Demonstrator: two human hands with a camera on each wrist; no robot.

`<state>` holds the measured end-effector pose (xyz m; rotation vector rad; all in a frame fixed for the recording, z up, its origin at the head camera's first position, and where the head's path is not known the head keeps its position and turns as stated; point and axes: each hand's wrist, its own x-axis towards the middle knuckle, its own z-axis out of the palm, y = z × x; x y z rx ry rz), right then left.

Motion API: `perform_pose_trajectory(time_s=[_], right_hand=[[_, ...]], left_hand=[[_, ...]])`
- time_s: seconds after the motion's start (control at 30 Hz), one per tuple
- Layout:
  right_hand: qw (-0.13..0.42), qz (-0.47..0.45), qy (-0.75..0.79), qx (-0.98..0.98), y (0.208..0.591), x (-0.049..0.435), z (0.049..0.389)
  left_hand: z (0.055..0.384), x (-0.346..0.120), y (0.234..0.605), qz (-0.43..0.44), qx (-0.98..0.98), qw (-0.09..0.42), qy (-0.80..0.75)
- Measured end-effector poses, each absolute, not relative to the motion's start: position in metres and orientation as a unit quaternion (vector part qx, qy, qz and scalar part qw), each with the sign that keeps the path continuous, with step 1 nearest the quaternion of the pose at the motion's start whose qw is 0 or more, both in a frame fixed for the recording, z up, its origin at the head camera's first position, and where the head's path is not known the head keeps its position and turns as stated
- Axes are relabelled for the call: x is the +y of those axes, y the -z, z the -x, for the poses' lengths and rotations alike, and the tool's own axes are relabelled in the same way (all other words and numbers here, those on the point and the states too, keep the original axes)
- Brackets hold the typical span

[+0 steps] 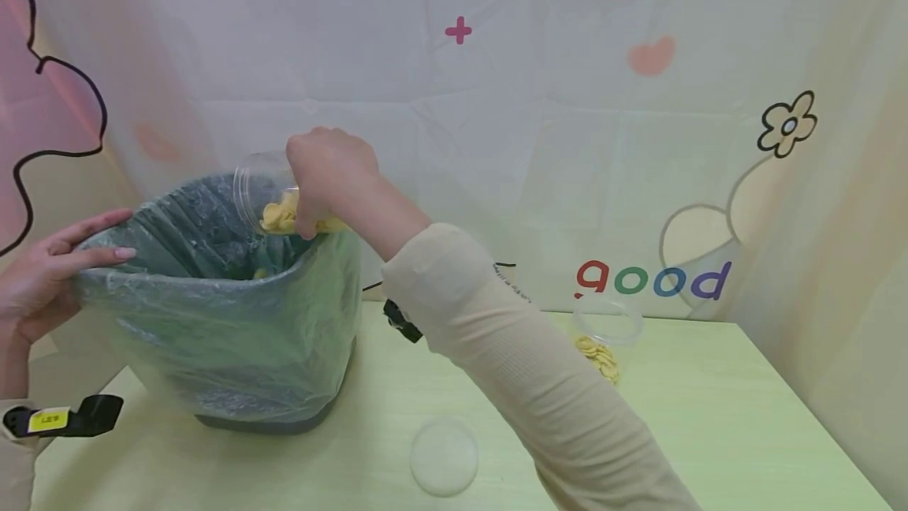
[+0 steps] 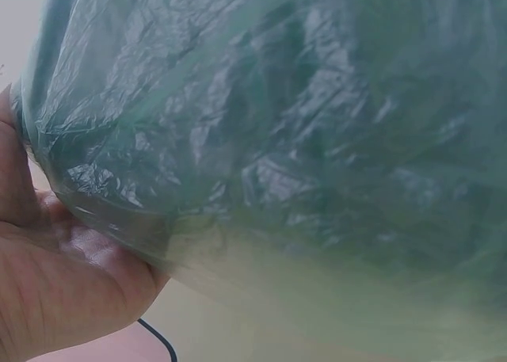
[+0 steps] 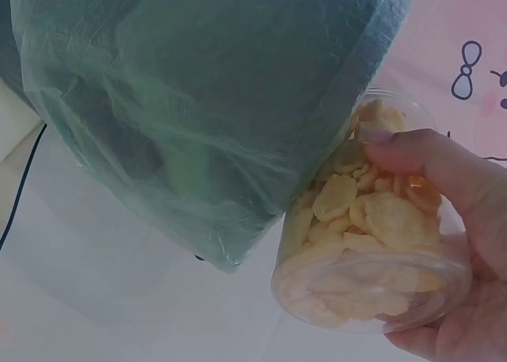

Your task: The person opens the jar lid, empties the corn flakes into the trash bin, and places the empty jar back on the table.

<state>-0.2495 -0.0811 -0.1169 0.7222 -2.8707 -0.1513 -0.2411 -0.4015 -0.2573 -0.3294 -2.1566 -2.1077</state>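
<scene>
At the left of the tabletop [image 1: 496,424] stands one bin [image 1: 284,424], draped in one green translucent bag [image 1: 234,330] that covers all but its dark base. Two hands are at work. The left hand [image 1: 46,278], cut by the frame edge, pinches the bag-covered rim between thumb and fingers; some of its fingertips are hidden. The right hand [image 1: 333,172] grips one transparent jar [image 3: 368,235], tilted sideways at the bin's opening, mouth toward the left; in the head view the hand conceals the jar's base. Yellow chips [image 1: 280,213] lie within the jar, too overlapped to count. Whether jar and bag touch cannot be told. Deep in the bag, one small yellowish patch [image 1: 260,274] is hard to make out. One round translucent disc [image 1: 444,456] lies flat near the front edge. Farther right stands a second jar [image 1: 608,337], its outline faint, its lower part partly hidden by the right sleeve [image 1: 539,369]; it too contains uncounted chips. Two black wrist devices [image 1: 99,415] appear, one per arm, the right mostly concealed.
</scene>
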Motion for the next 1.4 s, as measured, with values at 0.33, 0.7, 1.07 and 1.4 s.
perform_pose_trajectory(time_s=[0.33,0.7,1.07,1.4], right_hand=[[0.094,-0.246,0.069,-0.962,0.117,-0.085,0.248],[0.097,-0.250,0.085,-0.960,0.117,-0.088,0.247],[0.105,-0.260,0.110,-0.954,0.117,-0.090,0.245],[0.126,-0.274,0.161,-0.940,0.121,-0.094,0.240]], left_hand=[[0.242,-0.404,0.258,0.106,-0.712,0.054,0.692],[0.242,-0.402,0.257,0.105,-0.713,0.053,0.691],[0.241,-0.402,0.258,0.105,-0.715,0.055,0.689],[0.238,-0.394,0.253,0.113,-0.721,0.055,0.682]])
